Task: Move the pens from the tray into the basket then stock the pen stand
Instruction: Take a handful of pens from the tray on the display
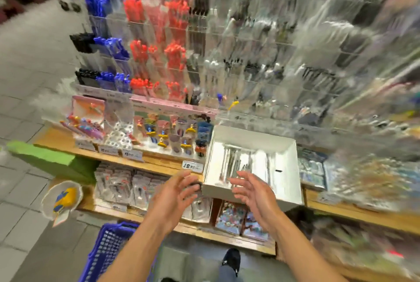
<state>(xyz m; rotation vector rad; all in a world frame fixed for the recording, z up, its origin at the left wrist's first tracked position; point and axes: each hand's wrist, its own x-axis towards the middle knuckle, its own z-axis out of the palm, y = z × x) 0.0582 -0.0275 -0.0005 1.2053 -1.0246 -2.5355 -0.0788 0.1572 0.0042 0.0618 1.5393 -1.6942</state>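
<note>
A white tray (252,145) of pens (238,161) sits on the wooden shelf (159,161) at the foot of a clear pen stand (181,42), whose pockets show blue, red and black pens. A person's two hands reach toward the tray's near edge. The left hand (175,193) hovers just left of the tray's front corner, fingers spread and loosely curved, gripping nothing. The right hand (252,193) is held over the near wall, fingers likewise spread and empty. A blue basket (106,250) stands on the floor at lower left, beside the left forearm. The right side of the display is blurred.
</note>
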